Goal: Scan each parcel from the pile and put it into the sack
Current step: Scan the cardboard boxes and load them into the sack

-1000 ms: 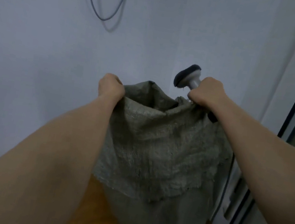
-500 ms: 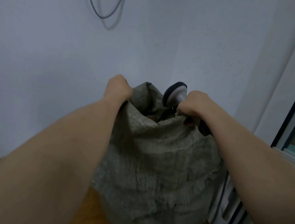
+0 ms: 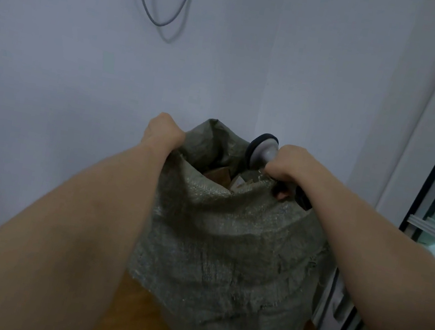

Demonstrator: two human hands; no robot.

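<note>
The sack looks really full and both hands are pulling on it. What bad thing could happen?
The right hand grips the scanner and the sack rim together, so the scanner might slip out. The frayed fabric could tear further. Cardboard parcels near the mouth might spill if the left hand lets go.

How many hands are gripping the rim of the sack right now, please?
2. The left hand grips the rim of the sack at its left side; the right hand grips the right side while also holding the scanner.
</note>
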